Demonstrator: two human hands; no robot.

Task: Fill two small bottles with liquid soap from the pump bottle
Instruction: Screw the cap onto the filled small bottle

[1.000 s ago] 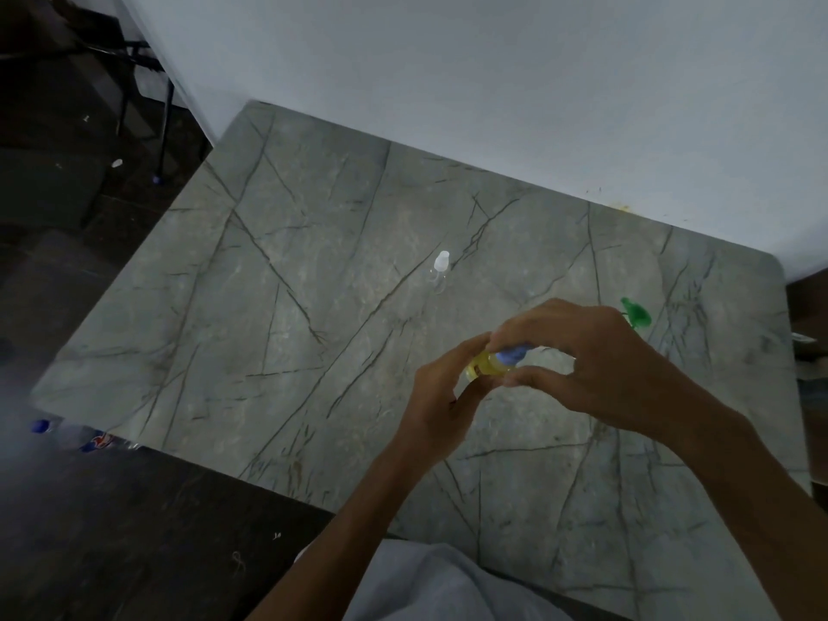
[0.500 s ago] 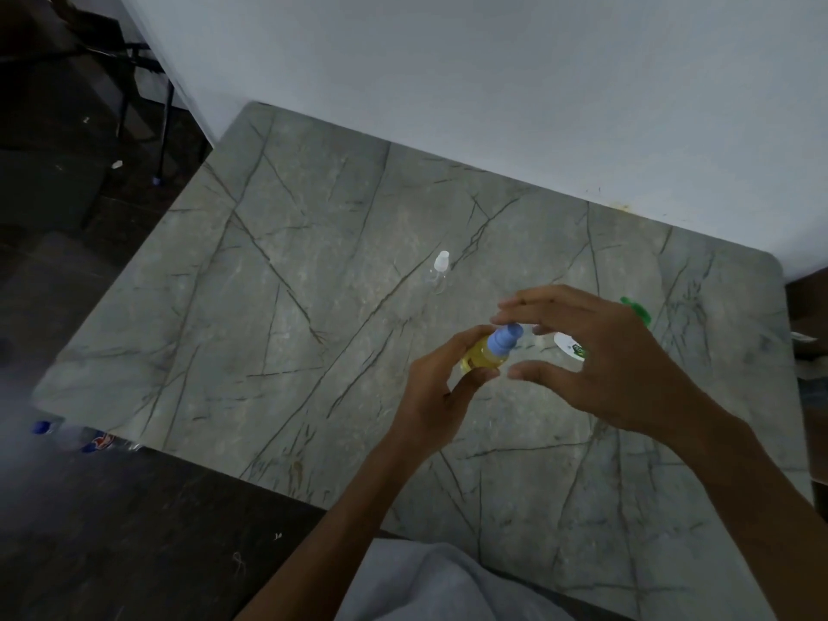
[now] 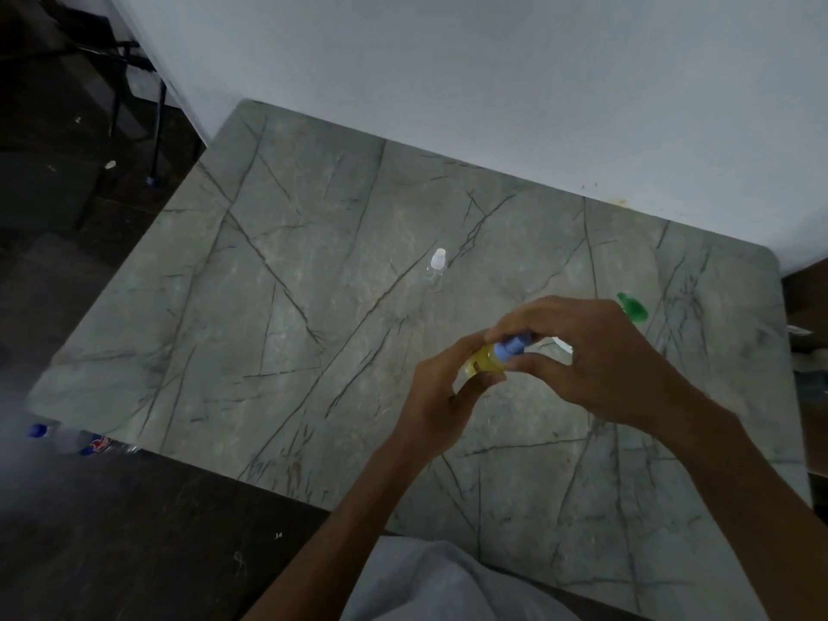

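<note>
Marble table (image 3: 278,307): both hands' grip on yellow bottle (image 3: 481,361), mid-surface.

Both hands (image 3: 528,365) around a yellow-filled small bottle (image 3: 486,358) with blue cap (image 3: 513,347)

Table (image 3: 313,333) fills centre of frame, far edge against wall (image 3: 493,82). Capped small bottle (image 3: 437,270) stands upright on table, above centre. Below and right of it, left hand (image 3: 441,396) and right hand (image 3: 591,356) meet over table, second small bottle (image 3: 486,359) between them, tilted, cap (image 3: 513,346) toward upper right. Pump bottle (image 3: 631,307) sits behind right hand, mostly hidden. Floor (image 3: 89,531) at lower left; bottles (image 3: 67,439) lie there beside table's left corner.
</note>
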